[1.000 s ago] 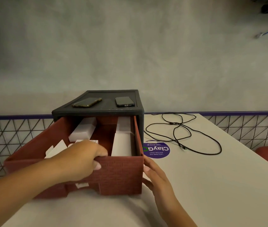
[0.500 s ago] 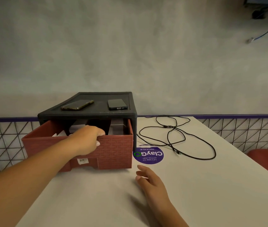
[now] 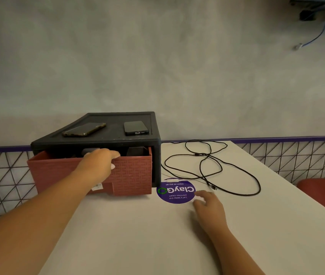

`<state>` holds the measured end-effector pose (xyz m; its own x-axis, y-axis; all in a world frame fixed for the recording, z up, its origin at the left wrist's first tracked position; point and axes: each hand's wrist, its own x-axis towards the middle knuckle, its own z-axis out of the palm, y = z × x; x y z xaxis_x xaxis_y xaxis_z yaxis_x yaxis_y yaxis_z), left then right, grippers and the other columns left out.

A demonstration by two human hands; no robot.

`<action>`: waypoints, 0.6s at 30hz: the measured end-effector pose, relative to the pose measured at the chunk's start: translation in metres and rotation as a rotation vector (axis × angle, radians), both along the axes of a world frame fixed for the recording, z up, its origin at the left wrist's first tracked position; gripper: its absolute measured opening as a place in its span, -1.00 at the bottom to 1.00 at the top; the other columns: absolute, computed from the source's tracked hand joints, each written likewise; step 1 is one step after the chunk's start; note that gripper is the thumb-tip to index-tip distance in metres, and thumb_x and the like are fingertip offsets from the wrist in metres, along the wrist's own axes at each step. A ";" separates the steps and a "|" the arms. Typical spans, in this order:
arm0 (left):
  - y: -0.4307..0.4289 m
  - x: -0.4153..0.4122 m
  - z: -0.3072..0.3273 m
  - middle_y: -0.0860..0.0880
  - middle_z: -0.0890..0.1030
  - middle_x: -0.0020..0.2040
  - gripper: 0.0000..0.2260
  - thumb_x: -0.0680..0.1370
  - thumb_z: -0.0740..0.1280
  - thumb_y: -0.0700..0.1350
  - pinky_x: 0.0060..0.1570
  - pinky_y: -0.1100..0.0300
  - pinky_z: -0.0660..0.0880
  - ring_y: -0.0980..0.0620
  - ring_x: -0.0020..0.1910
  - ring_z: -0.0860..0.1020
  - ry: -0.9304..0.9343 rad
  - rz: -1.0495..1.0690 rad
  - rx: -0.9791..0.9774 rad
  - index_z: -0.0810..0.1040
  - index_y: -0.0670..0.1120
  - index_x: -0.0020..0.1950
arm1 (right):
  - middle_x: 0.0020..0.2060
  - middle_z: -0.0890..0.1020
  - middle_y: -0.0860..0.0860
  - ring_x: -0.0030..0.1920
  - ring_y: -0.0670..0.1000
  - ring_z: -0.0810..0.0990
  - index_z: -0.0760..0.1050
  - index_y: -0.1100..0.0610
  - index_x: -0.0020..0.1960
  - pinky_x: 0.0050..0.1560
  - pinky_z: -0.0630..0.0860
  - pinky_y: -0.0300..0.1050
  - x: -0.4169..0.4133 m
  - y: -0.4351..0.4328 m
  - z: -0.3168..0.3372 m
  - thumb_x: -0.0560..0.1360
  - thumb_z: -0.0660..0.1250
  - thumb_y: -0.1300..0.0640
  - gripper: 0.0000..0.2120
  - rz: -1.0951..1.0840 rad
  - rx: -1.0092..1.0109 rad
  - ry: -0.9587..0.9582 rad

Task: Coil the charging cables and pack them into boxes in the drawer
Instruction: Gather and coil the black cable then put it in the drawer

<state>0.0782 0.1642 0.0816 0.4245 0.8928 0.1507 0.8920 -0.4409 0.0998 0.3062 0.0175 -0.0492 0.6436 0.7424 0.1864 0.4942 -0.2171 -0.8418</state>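
Where the white, smooth table (image 3: 137, 235) meets a rough grey plaster wall, we find a black, matt, box-shaped housing (image 3: 116, 117) with a raised rim around its flat top. From its front a red-brown drawer (image 3: 134, 171) stands partly out toward the camera. The drawer front is a rectangular panel moulded in a woven, brick-like relief, its long axis runs left to right, and it faces us. The drawer's interior lies in shadow, so we cannot tell what it contains. The left hand (image 3: 100, 163) grips the top edge of that panel: the fingers hook over the edge into the drawer and the thumb presses on the outer face. The right hand (image 3: 209, 207) lies palm down on the table with its fingers loosely spread and holds nothing; its fingertips sit at the right edge of a round, glossy purple sticker (image 3: 175, 192). The black charging cable (image 3: 202, 155) lies uncoiled on the table to the right of the housing. It is thin and round in section, and is thrown in several loose, crossing loops. The sprawl runs lengthwise from the far edge of the table toward the near right, and one connector end lies near the right fingertips, apart from them. Two flat, dark phones rest on the housing top, well apart: the left phone (image 3: 84, 130) lies at a slant, and the right phone (image 3: 136, 128) lies roughly square to the rim. A wire mesh panel (image 3: 3, 175) with a purple top rail borders the table.
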 end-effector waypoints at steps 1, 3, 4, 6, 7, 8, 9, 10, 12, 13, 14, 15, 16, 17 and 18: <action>0.002 0.000 -0.002 -0.05 0.53 0.05 -0.79 0.58 0.25 -0.18 0.03 0.02 0.52 -0.08 0.06 0.50 -0.010 -0.003 0.024 0.52 0.05 0.15 | 0.29 0.43 0.06 0.24 0.07 0.41 0.47 0.10 0.27 0.15 0.36 -0.17 0.009 0.003 -0.001 0.49 0.23 0.21 -0.65 -0.046 -0.037 -0.062; 0.005 0.000 -0.005 -0.03 0.54 0.01 -0.81 0.57 0.25 -0.19 0.01 0.03 0.53 -0.05 0.02 0.51 -0.031 -0.011 0.058 0.52 0.04 0.13 | 0.40 0.28 0.06 0.40 0.12 0.22 0.35 0.06 0.38 0.35 0.21 -0.06 0.027 0.004 -0.001 0.49 0.22 0.16 -0.55 -0.114 -0.129 -0.161; 0.006 -0.001 -0.008 -0.02 0.54 -0.01 -0.82 0.57 0.25 -0.19 0.00 0.04 0.53 -0.03 0.00 0.51 -0.046 -0.018 0.073 0.53 0.04 0.11 | 0.45 0.21 0.05 0.44 0.13 0.13 0.26 0.03 0.43 0.40 0.15 -0.03 0.035 0.004 -0.001 0.50 0.21 0.13 -0.50 -0.125 -0.179 -0.204; 0.006 -0.002 -0.009 0.00 0.53 -0.06 -0.83 0.56 0.26 -0.19 -0.05 0.06 0.53 -0.01 -0.05 0.52 -0.073 -0.036 0.089 0.53 0.04 0.08 | 0.50 0.10 0.04 0.49 0.15 -0.01 0.11 0.00 0.49 0.45 0.04 0.00 0.051 0.004 -0.002 0.51 0.17 0.09 -0.43 -0.121 -0.293 -0.285; 0.006 -0.003 -0.010 0.01 0.52 -0.07 -0.83 0.56 0.26 -0.19 -0.07 0.08 0.53 0.00 -0.06 0.52 -0.075 -0.043 0.092 0.53 0.05 0.07 | 0.51 0.07 0.03 0.50 0.16 -0.05 0.05 -0.01 0.51 0.46 0.02 0.01 0.058 0.004 -0.002 0.52 0.14 0.06 -0.41 -0.115 -0.352 -0.315; 0.006 -0.003 -0.010 0.02 0.52 -0.08 -0.84 0.56 0.27 -0.19 -0.09 0.09 0.53 0.01 -0.08 0.52 -0.079 -0.052 0.098 0.52 0.05 0.06 | 0.51 0.06 0.02 0.50 0.16 -0.06 0.00 -0.02 0.52 0.46 0.03 0.02 0.063 0.004 -0.003 0.53 0.11 0.03 -0.41 -0.107 -0.407 -0.337; 0.006 -0.003 -0.011 0.02 0.52 -0.08 -0.84 0.56 0.26 -0.19 -0.09 0.09 0.53 0.01 -0.08 0.52 -0.081 -0.059 0.101 0.52 0.05 0.06 | 0.51 0.09 0.01 0.50 0.16 -0.04 -0.02 -0.03 0.52 0.45 0.06 0.03 0.067 0.004 -0.004 0.54 0.08 0.01 -0.42 -0.095 -0.453 -0.359; 0.006 -0.004 -0.012 0.02 0.52 -0.07 -0.84 0.56 0.26 -0.19 -0.08 0.09 0.52 0.01 -0.07 0.52 -0.084 -0.068 0.109 0.52 0.05 0.07 | 0.49 0.15 0.01 0.49 0.15 0.01 -0.01 -0.04 0.52 0.44 0.09 0.03 0.069 0.004 -0.005 0.54 0.05 -0.02 -0.44 -0.081 -0.485 -0.389; 0.007 -0.004 -0.015 0.00 0.54 0.01 -0.80 0.56 0.26 -0.18 0.00 0.08 0.49 -0.01 0.00 0.50 -0.089 -0.083 0.125 0.50 0.03 0.15 | 0.42 0.28 0.00 0.44 0.12 0.16 0.06 -0.06 0.50 0.40 0.17 0.02 0.069 0.002 -0.006 0.56 0.00 -0.04 -0.49 -0.057 -0.506 -0.479; 0.006 -0.004 -0.017 -0.01 0.53 0.06 -0.75 0.56 0.26 -0.17 0.08 0.06 0.46 -0.02 0.07 0.47 -0.090 -0.087 0.134 0.47 0.03 0.22 | 0.37 0.32 0.00 0.40 0.10 0.22 0.12 -0.08 0.47 0.38 0.20 0.00 0.068 0.000 -0.006 0.56 0.00 -0.05 -0.52 -0.050 -0.498 -0.515; 0.006 -0.005 -0.020 -0.01 0.52 0.14 -0.69 0.57 0.25 -0.14 0.19 0.04 0.40 -0.04 0.17 0.43 -0.088 -0.086 0.143 0.41 0.03 0.31 | 0.32 0.35 -0.01 0.37 0.08 0.27 0.17 -0.10 0.45 0.36 0.21 -0.01 0.067 -0.002 -0.006 0.56 0.00 -0.06 -0.55 -0.043 -0.485 -0.540; 0.005 -0.004 -0.023 -0.02 0.48 0.24 -0.61 0.58 0.25 -0.10 0.31 0.02 0.30 -0.06 0.28 0.37 -0.075 -0.078 0.148 0.32 0.03 0.41 | 0.28 0.36 -0.01 0.34 0.06 0.30 0.21 -0.12 0.43 0.34 0.22 -0.01 0.065 -0.005 -0.006 0.56 0.01 -0.07 -0.57 -0.037 -0.473 -0.554; 0.003 -0.004 -0.025 -0.03 0.42 0.33 -0.53 0.58 0.24 -0.05 0.40 0.01 0.18 -0.07 0.37 0.30 -0.058 -0.067 0.156 0.21 0.02 0.48 | 0.26 0.37 -0.02 0.32 0.05 0.31 0.24 -0.13 0.41 0.34 0.22 -0.02 0.063 -0.009 -0.005 0.56 0.02 -0.07 -0.58 -0.030 -0.464 -0.561; 0.000 -0.004 -0.027 -0.03 0.34 0.40 -0.45 0.58 0.24 0.00 0.45 0.00 0.07 -0.07 0.43 0.22 -0.046 -0.058 0.161 0.11 0.01 0.52 | 0.25 0.37 -0.02 0.31 0.05 0.32 0.25 -0.13 0.40 0.33 0.22 -0.03 0.060 -0.014 -0.006 0.56 0.02 -0.07 -0.59 -0.025 -0.457 -0.568; -0.004 -0.004 -0.030 -0.04 0.26 0.45 -0.39 0.57 0.24 0.03 0.47 0.00 0.00 -0.07 0.47 0.14 -0.054 -0.055 0.160 0.02 -0.01 0.54 | 0.24 0.38 -0.02 0.30 0.05 0.33 0.27 -0.12 0.39 0.31 0.23 -0.03 0.059 -0.019 -0.006 0.56 0.03 -0.07 -0.60 -0.018 -0.451 -0.579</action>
